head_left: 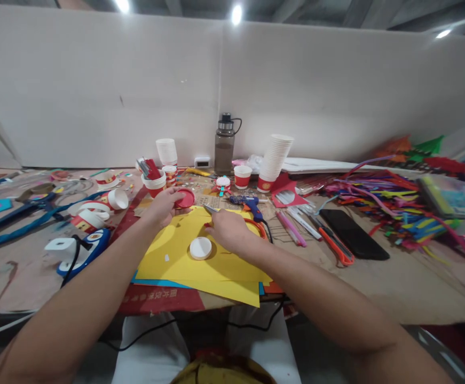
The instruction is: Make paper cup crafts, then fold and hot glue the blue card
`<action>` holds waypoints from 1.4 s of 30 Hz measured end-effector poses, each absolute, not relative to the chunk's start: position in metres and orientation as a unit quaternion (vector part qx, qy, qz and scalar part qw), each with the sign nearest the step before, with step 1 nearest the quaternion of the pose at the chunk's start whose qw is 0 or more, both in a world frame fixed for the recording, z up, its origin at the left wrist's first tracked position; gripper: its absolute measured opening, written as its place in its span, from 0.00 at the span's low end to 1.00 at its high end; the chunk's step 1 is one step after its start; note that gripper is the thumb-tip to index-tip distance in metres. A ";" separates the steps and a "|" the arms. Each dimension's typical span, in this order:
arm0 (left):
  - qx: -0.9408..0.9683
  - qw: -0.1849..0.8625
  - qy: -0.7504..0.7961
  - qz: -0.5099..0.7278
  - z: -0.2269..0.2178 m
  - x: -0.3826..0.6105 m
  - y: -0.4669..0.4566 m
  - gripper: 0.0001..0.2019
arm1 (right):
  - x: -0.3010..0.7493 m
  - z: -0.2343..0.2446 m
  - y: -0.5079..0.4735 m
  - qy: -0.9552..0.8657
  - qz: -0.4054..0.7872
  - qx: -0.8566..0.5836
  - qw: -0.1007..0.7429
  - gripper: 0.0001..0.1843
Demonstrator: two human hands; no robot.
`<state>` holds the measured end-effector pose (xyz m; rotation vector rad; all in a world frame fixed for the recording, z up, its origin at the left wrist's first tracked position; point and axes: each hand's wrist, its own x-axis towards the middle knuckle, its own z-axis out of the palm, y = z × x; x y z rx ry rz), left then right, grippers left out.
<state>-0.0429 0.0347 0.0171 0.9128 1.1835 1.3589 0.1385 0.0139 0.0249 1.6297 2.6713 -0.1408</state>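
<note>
My left hand (164, 207) pinches a red round shallow piece (185, 198), like the cut-off bottom of a paper cup, above the yellow paper sheets (164, 266). My right hand (228, 229) is closed around what looks like scissors (210, 208). Their metal tip points up and left toward the red piece, apart from it; most of the tool is hidden by the hand. Between the hands, nearer to me, a white round cup bottom (201, 248) lies on the yellow paper. A small white scrap (167, 257) is to its left.
Behind are stacked paper cups (276, 154), a water bottle (225, 149) and a blue glue gun (251, 205). At right lie an orange cutter knife (336, 245), a black phone (352, 233) and colourful pipe cleaners (392, 208). A power strip (92, 250) and cut cups (90, 220) lie at left.
</note>
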 end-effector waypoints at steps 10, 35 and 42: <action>0.383 0.537 0.491 0.570 0.020 -0.042 0.032 0.10 | 0.121 0.028 0.041 0.868 -0.056 0.492 0.051 0.19; 0.420 0.599 0.505 0.457 0.011 -0.033 0.030 0.16 | 0.144 0.038 0.061 0.806 -0.308 0.469 -0.187 0.13; 0.436 0.640 0.479 0.414 0.010 -0.029 0.027 0.13 | 0.135 0.027 0.059 0.800 -0.315 0.463 -0.213 0.15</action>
